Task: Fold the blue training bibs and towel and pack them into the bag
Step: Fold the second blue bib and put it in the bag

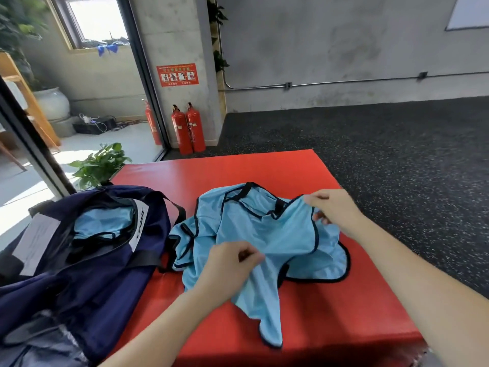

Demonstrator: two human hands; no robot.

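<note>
Both hands are pinching the crumpled blue bib [264, 234] lying on the red mat [344, 313]: left hand [227, 263] near its middle, right hand [333, 210] at an armhole edge. Spreading it flat first should help; the navy bag [87, 260] is waiting open alongside.

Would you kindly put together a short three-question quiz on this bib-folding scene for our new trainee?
1. True or false: both hands grip the light blue bib lying on the red mat.
2. On which side of the bib does the navy bag sit? A) the person's left B) the person's right C) behind the fire extinguishers
3. Fill in: light blue fabric already shows inside the open ____.

Key
1. True: the left hand pinches the near part and the right hand holds the far edge.
2. A
3. bag
</note>
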